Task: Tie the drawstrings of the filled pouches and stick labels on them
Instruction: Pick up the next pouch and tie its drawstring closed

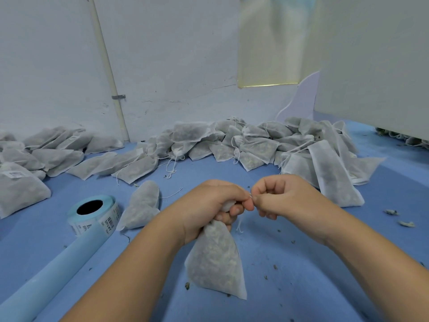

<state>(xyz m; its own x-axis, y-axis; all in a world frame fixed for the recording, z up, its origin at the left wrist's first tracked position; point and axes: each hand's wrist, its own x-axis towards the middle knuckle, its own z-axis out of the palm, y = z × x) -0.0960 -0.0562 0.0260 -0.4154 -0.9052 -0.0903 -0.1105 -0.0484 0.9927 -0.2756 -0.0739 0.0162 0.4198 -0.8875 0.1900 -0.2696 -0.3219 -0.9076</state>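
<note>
A filled white mesh pouch (216, 259) stands upright on the blue surface in front of me. My left hand (209, 205) grips its gathered neck. My right hand (278, 194) pinches the thin white drawstring (239, 225) right beside the left thumb, and a loose end of the string dangles below. A roll of barcode labels (92, 213) on pale blue backing lies to the left, with its empty backing strip (46, 275) trailing toward the lower left corner.
A big heap of filled pouches (255, 145) lies along the back wall and to the right. More pouches (41, 154) lie at the left, one labelled (16, 175). Another pouch (144, 205) rests beside the roll. Dried herb crumbs (399, 218) dot the surface.
</note>
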